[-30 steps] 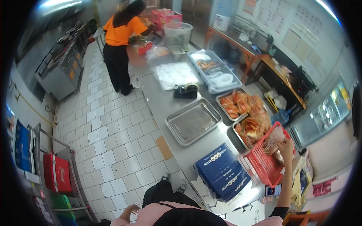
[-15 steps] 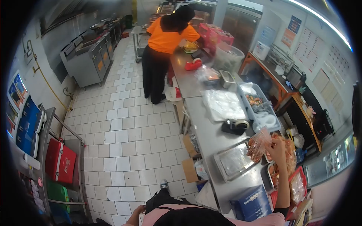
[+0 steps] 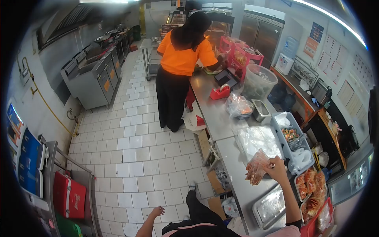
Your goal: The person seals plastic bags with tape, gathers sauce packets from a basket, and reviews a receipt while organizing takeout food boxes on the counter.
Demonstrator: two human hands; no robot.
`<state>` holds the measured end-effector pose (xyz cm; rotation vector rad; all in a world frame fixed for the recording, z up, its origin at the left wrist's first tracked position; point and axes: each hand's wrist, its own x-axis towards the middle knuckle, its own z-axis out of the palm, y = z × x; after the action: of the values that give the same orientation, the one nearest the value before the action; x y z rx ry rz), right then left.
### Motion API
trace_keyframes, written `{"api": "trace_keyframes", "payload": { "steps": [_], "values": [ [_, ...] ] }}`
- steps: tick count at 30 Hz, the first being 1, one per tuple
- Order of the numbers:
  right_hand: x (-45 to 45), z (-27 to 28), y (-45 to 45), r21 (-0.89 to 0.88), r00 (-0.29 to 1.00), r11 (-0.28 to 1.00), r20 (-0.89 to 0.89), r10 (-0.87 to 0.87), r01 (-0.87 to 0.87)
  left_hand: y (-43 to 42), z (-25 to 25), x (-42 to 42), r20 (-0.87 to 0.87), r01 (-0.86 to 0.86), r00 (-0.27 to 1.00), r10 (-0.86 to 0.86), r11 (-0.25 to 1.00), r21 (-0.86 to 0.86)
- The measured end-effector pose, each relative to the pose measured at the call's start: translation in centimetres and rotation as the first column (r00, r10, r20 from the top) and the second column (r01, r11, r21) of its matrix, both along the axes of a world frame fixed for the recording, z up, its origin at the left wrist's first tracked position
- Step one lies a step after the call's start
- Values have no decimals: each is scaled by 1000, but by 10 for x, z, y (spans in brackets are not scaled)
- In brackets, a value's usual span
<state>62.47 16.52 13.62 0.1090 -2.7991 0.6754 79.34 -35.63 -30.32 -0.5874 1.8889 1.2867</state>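
My right hand (image 3: 276,169) is closed on the gathered tops of several small clear plastic bags of reddish-orange sauce (image 3: 256,169). They hang above the steel counter, in front of a flat stack of clear plastic bags (image 3: 258,138). Close to my right forearm lies a rectangular metal tray (image 3: 269,206) with a shiny lid or bottom. Further right, containers hold more orange-red bagged food (image 3: 316,185). Low on the left, my left hand (image 3: 158,212) hangs over the tiled floor, its fingers loosely extended and nothing in it.
A person in an orange shirt (image 3: 183,49) bends over the counter's far end. Along the counter (image 3: 227,152) stand a blue-grey bin (image 3: 290,124), a red tape dispenser (image 3: 220,92), a clear tub (image 3: 260,77) and pink baskets (image 3: 250,59). A red cooler box (image 3: 70,195) sits on the left shelf.
My right hand has carried the sauce bags away from the food containers toward the stack of plastic bags. My left hand has moved out from my side. The view has shifted forward along the counter.
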Motion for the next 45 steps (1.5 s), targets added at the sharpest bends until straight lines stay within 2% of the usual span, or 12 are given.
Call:
{"api": "trace_keyframes", "payload": {
  "steps": [7, 9, 11, 16, 19, 20, 34, 35, 36, 37, 40, 45],
  "values": [
    [-128, -1, -33, 56, 999, 998, 15, 33, -34, -15, 14, -103, 44, -25, 999, 23, 999, 42],
    [-168, 5, -40, 10, 999, 999, 28, 35, -36, -36, 18, -121, -98, 305, 947, -306, 952, -30],
    [-207, 10, -49, 47, 999, 998, -2, 41, -41, -61, -64, -137, 295, 84, 951, -95, 995, 50],
    [-299, 13, -67, 55, 995, 994, -26, 96, -94, -60, 54, -241, 170, -108, 981, 92, 990, 87],
    [-342, 16, -81, 33, 993, 993, -44, 111, -110, -46, 29, -299, 436, -131, 894, 101, 991, 40],
    [-355, 18, -86, 0, 992, 993, -60, 115, -115, -58, -29, -303, 529, -136, 848, 31, 977, 162],
    [-492, 39, -140, 29, 988, 990, -70, -137, 139, -162, 14, -599, 518, 471, 750, -411, 882, 19],
    [-501, 40, -145, 29, 986, 987, -62, -156, 158, -177, -7, -628, 437, 559, 753, -492, 828, -30],
    [-509, 42, -147, 28, 981, 982, -59, -186, 188, -209, -61, -651, -46, 816, 554, -831, 553, -166],
    [-517, 44, -149, 30, 976, 976, -53, -212, 214, -206, -58, -671, -40, 825, 546, -837, 546, -149],
    [-537, 53, -158, -12, 965, 965, -13, -262, 262, -176, -15, -774, 66, 320, 947, -315, 940, -117],
    [-574, 52, -150, -6, 975, 975, -10, -222, 222, -112, 35, -848, -271, 126, 959, -76, 977, 171]
  ]
}}
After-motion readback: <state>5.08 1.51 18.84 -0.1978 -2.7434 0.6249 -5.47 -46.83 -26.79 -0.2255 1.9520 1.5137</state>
